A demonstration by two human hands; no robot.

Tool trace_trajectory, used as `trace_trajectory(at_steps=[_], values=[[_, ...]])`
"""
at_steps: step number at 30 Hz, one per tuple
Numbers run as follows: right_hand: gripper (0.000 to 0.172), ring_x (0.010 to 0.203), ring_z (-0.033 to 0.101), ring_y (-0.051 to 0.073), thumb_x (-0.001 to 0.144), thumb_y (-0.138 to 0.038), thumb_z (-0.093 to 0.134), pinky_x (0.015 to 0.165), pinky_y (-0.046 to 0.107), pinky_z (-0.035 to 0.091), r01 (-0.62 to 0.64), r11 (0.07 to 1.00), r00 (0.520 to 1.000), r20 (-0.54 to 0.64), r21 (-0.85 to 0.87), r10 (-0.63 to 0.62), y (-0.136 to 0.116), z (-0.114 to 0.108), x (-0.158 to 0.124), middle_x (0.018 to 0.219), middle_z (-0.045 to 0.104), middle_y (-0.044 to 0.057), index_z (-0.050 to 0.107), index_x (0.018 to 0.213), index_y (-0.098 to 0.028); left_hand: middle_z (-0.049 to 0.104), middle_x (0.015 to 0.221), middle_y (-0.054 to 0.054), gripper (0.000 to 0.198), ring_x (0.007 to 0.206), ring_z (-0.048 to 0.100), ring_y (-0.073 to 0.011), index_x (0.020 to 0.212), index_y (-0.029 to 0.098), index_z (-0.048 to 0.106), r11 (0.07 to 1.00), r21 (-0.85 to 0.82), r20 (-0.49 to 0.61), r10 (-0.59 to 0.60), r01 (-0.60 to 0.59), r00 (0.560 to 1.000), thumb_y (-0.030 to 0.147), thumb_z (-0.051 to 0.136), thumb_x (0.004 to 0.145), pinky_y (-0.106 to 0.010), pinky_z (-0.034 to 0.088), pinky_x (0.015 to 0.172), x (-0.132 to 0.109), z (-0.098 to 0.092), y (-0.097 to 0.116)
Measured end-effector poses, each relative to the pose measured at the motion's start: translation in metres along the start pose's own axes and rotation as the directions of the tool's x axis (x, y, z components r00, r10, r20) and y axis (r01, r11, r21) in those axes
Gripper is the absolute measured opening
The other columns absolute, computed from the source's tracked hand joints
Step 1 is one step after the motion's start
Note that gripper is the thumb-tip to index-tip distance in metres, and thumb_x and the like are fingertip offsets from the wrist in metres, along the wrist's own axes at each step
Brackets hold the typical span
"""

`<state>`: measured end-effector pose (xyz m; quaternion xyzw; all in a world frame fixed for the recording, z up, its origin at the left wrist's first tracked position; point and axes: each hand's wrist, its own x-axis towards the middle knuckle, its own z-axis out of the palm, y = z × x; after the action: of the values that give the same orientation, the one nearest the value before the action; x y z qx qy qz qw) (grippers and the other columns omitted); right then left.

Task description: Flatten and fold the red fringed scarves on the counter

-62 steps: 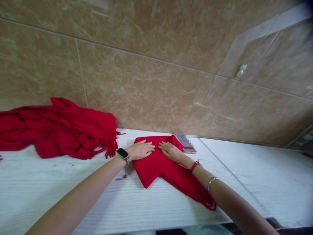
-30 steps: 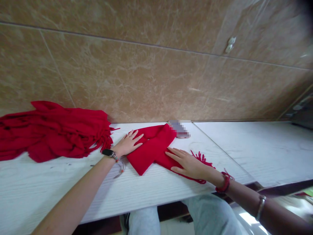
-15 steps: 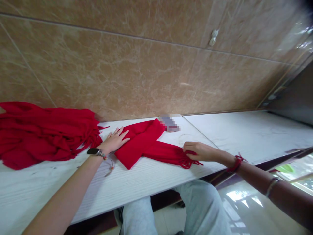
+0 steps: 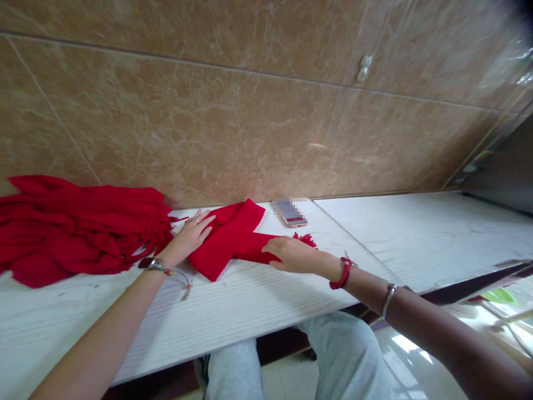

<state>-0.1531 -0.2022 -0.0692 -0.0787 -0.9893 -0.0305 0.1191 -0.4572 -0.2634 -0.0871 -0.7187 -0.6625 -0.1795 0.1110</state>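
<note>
A red fringed scarf (image 4: 227, 244) lies folded across itself on the white tabletop, one tail stretching right. My left hand (image 4: 187, 238) rests flat on its left part, palm down with fingers spread. Over the right tail lies my right hand (image 4: 291, 254), fingers loosely bent and thumb apart, touching the cloth without a visible grip. Tassels (image 4: 306, 240) stick out beyond the back of that hand, and part of the tail is hidden beneath it. A larger heap of red fringed cloth (image 4: 83, 228) lies to the left of my left hand.
A phone (image 4: 291, 214), partly blurred, lies near the wall behind the scarf. Brown marbled tiles (image 4: 250, 128) rise along the table's back edge. The white tabletop (image 4: 233, 316) has a seam on the right. My knees are under its front edge.
My right hand has left the tassels and moved left onto the scarf's tail. The folded scarf has shifted slightly left, its fringed end now farther back. My left hand stays on the cloth.
</note>
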Motion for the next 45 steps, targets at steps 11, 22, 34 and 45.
trace_trajectory(at_steps=[11,22,34,45], values=[[0.021,0.086,0.057,0.019,0.084,-0.019,0.048,0.075,0.03,0.046,-0.153,0.987,0.988,0.018,-0.041,0.154,0.001,0.007,-0.022,0.096,0.061,0.01,0.06,0.1,-0.014,0.062,0.109,-0.004,0.026,0.104,0.054,-0.0169,0.106,0.02,0.059,0.872,-0.047,0.153,0.488,-0.487,0.859,0.03,0.045,0.088,-0.03,0.04,0.091,-0.007,-0.008,0.072],[0.016,0.08,0.054,0.02,0.085,-0.017,0.048,0.073,0.033,0.04,-0.151,0.968,0.985,0.052,-0.2,0.165,-0.003,0.004,-0.019,0.079,0.062,0.008,0.063,0.08,-0.014,0.062,0.091,-0.003,0.016,0.088,0.053,-0.0159,0.094,0.018,0.06,0.826,0.161,0.136,0.524,-0.54,0.841,0.014,0.047,0.085,-0.028,0.039,0.076,-0.008,-0.002,0.077],[0.019,0.083,0.059,0.017,0.084,-0.023,0.051,0.074,0.026,0.043,-0.193,0.972,0.959,0.184,-0.135,0.216,0.003,-0.005,-0.016,0.089,0.065,0.009,0.065,0.094,-0.015,0.059,0.081,-0.003,0.009,0.08,0.051,-0.0165,0.08,0.017,0.058,0.829,0.22,0.057,0.515,-0.514,0.855,0.016,0.05,0.083,-0.028,0.038,0.071,-0.008,0.005,0.08],[0.019,0.082,0.06,0.018,0.084,-0.023,0.05,0.072,0.027,0.042,-0.097,0.975,0.977,0.17,-0.202,0.132,0.002,-0.004,-0.019,0.086,0.066,0.01,0.064,0.093,-0.013,0.058,0.08,-0.002,0.008,0.081,0.052,-0.0162,0.078,0.018,0.057,0.873,0.142,0.076,0.46,-0.467,0.884,0.018,0.051,0.083,-0.028,0.038,0.073,-0.007,0.007,0.081]])
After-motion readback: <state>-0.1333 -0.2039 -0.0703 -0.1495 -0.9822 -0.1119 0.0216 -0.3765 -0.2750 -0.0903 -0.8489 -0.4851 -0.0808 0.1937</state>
